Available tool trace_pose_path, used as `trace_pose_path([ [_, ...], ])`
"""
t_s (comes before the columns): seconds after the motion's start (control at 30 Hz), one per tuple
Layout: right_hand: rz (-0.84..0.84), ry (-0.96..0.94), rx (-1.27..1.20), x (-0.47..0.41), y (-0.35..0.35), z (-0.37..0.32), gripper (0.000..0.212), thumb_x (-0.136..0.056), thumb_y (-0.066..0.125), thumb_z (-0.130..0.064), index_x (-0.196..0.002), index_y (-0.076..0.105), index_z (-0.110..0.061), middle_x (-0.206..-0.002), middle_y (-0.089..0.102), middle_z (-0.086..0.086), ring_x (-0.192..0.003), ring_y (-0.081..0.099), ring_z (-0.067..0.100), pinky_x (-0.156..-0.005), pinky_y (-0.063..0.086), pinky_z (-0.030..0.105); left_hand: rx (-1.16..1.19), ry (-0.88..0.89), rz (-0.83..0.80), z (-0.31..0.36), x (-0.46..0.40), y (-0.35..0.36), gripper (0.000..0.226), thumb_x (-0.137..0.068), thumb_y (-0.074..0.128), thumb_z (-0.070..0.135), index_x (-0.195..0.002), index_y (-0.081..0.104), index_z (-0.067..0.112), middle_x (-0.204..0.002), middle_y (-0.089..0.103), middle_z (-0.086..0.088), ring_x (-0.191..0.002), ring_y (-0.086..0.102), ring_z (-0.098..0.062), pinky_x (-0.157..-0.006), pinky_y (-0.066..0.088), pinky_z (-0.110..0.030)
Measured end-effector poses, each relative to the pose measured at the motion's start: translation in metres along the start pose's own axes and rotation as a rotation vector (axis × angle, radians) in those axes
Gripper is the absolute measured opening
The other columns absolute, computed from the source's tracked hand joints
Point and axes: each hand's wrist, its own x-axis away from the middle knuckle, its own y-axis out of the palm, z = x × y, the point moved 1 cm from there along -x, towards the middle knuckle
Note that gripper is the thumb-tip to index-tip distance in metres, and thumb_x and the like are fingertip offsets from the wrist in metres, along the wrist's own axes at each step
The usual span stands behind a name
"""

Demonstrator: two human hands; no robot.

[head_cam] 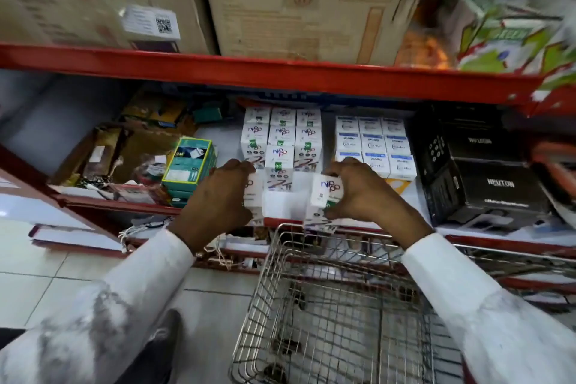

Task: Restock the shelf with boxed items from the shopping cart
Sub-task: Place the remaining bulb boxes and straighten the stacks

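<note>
Rows of small white boxes [282, 137] stand on the lower shelf [343, 223], which has a red front edge. My left hand [218, 196] grips one white box [254, 193] at the shelf's front, left of the stack. My right hand [367, 193] holds another white box [325, 196] at the shelf's front, right of the stack. A gap lies between the two held boxes. The wire shopping cart [327, 305] stands right below the shelf; I see no boxes inside it.
A second block of white boxes [375, 143] stands to the right, then black boxes [486, 184]. Green boxes [190, 162] and loose clutter lie to the left. Cardboard cartons [299, 9] fill the upper red shelf [249, 70]. Tiled floor lies at lower left.
</note>
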Motion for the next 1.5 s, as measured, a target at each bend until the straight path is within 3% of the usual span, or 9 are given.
trace_pose_path([
  [0.13,0.091,0.01,0.096,-0.037,-0.003,-0.011,0.088,-0.059,0.088,-0.031,-0.139,0.053,-0.019,-0.133,0.052,0.007,-0.124,0.046,0.03,-0.093,0.047,0.036,-0.03,-0.058,0.056,-0.011,-0.035,0.004,0.081,-0.065,0.081,0.008,-0.14,0.049,0.011,-0.129,0.057,-0.013,-0.108,0.065,-0.039,-0.089,0.056,-0.045],
  [0.23,0.121,0.013,0.166,-0.058,0.005,-0.015,0.078,-0.061,0.087,-0.03,-0.132,0.058,-0.015,-0.129,0.056,0.01,-0.121,0.048,0.034,-0.092,0.052,0.041,-0.043,-0.091,0.063,-0.018,-0.058,0.013,0.08,-0.067,0.079,0.007,-0.14,0.047,0.011,-0.13,0.054,-0.013,-0.109,0.065,-0.04,-0.087,0.057,-0.046],
  [0.7,0.132,-0.042,0.242,-0.111,0.037,0.0,0.081,-0.065,0.085,-0.032,-0.137,0.054,-0.014,-0.132,0.053,0.01,-0.128,0.045,0.031,-0.099,0.051,0.041,0.086,-0.126,0.104,-0.033,-0.103,0.055,0.069,-0.07,0.072,0.002,-0.135,0.051,0.011,-0.129,0.041,-0.016,-0.098,0.064,-0.044,-0.086,0.059,-0.052],
  [1.03,0.22,-0.103,0.15,-0.097,0.052,0.012,0.089,-0.073,0.082,-0.019,-0.151,0.039,-0.012,-0.152,0.045,0.007,-0.139,0.04,0.029,-0.11,0.043,0.04,0.281,-0.116,0.168,-0.038,-0.091,0.067,0.076,-0.071,0.071,0.0,-0.142,0.05,0.016,-0.137,0.043,-0.015,-0.112,0.061,-0.043,-0.094,0.058,-0.05],
  [1.17,0.302,-0.087,-0.018,-0.071,0.058,0.012,0.083,-0.079,0.076,-0.022,-0.152,0.038,-0.014,-0.157,0.039,0.004,-0.144,0.036,0.023,-0.116,0.038,0.036,0.364,-0.112,0.164,-0.045,-0.08,0.067,0.082,-0.07,0.072,-0.001,-0.146,0.046,0.016,-0.149,0.041,-0.013,-0.125,0.056,-0.039,-0.104,0.053,-0.043],
  [1.27,0.525,0.016,-0.294,-0.043,0.073,0.007,0.06,-0.081,0.074,-0.024,-0.137,0.057,-0.016,-0.136,0.057,0.005,-0.12,0.057,0.022,-0.103,0.05,0.033,0.481,-0.161,0.341,-0.05,-0.064,0.072,0.072,-0.075,0.076,0.007,-0.142,0.05,0.012,-0.142,0.052,-0.013,-0.124,0.056,-0.03,-0.103,0.043,-0.026],
  [1.37,0.55,0.349,-0.705,-0.03,0.095,0.004,0.048,-0.081,0.076,-0.027,-0.126,0.064,-0.016,-0.124,0.066,0.003,-0.106,0.067,0.021,-0.082,0.053,0.013,0.725,-0.377,0.358,-0.051,-0.052,0.086,0.069,-0.081,0.08,0.025,-0.141,0.05,0.008,-0.142,0.056,-0.017,-0.123,0.059,-0.035,-0.101,0.053,-0.044],
  [1.43,0.432,0.593,-1.047,-0.037,0.104,0.001,0.053,-0.081,0.076,-0.033,-0.128,0.062,-0.013,-0.128,0.066,0.005,-0.108,0.067,0.021,-0.096,0.054,0.025,1.096,-0.616,0.248,-0.05,-0.048,0.092,0.076,-0.082,0.08,0.031,-0.146,0.044,0.013,-0.145,0.052,-0.016,-0.109,0.066,-0.037,-0.089,0.059,-0.048],
  [1.5,0.352,0.719,-1.3,-0.049,0.105,-0.004,0.059,-0.081,0.076,-0.036,-0.13,0.061,-0.008,-0.12,0.065,0.005,-0.09,0.065,0.016,-0.105,0.051,0.041,1.443,-0.73,0.151,-0.046,-0.048,0.094,0.074,-0.085,0.078,0.026,-0.148,0.042,0.015,-0.139,0.05,-0.006,-0.085,0.068,-0.024,-0.085,0.063,-0.046],
])
